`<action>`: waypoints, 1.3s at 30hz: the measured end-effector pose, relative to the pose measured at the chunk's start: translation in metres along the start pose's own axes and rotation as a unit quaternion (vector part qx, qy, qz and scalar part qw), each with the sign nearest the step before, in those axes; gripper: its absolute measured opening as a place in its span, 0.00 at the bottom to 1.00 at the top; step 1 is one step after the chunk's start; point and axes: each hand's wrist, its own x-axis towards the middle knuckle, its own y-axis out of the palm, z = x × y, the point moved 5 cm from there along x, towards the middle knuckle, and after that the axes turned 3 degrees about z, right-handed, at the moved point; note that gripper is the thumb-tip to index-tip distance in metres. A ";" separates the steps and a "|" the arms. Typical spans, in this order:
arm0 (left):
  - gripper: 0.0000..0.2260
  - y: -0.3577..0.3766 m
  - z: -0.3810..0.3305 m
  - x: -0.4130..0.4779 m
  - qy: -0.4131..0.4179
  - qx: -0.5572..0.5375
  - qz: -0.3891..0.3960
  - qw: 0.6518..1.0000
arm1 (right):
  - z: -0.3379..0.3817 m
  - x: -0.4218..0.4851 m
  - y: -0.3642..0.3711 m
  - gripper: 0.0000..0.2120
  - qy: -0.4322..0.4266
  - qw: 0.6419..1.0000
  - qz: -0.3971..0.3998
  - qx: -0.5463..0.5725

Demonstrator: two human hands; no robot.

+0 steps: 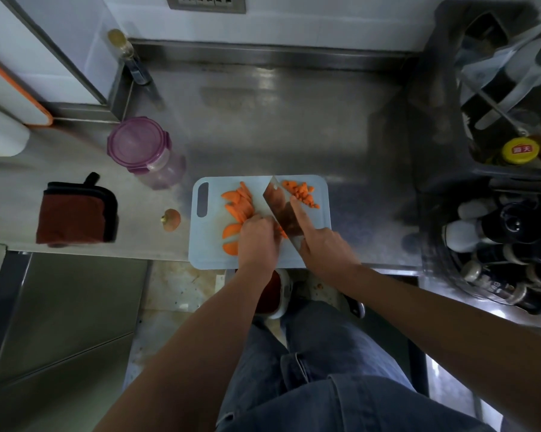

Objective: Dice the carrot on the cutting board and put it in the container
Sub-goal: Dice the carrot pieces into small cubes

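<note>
- Jeans [341,385] nearest, below the counter [294,120].
- Container [166,173] well left, lid [135,141] on: it must be opened before loading.
- Left hand [258,241] pins carrot slices [239,210] on cutting board [207,257] with curled fingers close beside the blade; a slip cuts.
- Right hand [322,247] grips cleaver [276,199]; diced carrot [302,193] beyond could scatter.
</note>
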 end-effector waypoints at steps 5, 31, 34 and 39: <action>0.05 0.003 0.001 0.002 -0.010 0.002 0.000 1.000 | 0.001 0.000 0.008 0.42 0.007 1.000 -0.004 -0.022; 0.05 0.002 0.000 0.004 -0.011 0.017 -0.001 1.000 | 0.006 0.009 0.010 0.45 -0.005 0.999 0.001 -0.046; 0.03 0.002 0.001 0.004 -0.009 0.018 0.005 1.000 | 0.006 0.009 0.016 0.47 -0.012 0.998 -0.010 -0.060; 0.03 0.001 0.000 0.003 -0.004 0.016 0.013 1.000 | -0.003 0.014 0.016 0.47 -0.027 0.999 -0.021 -0.018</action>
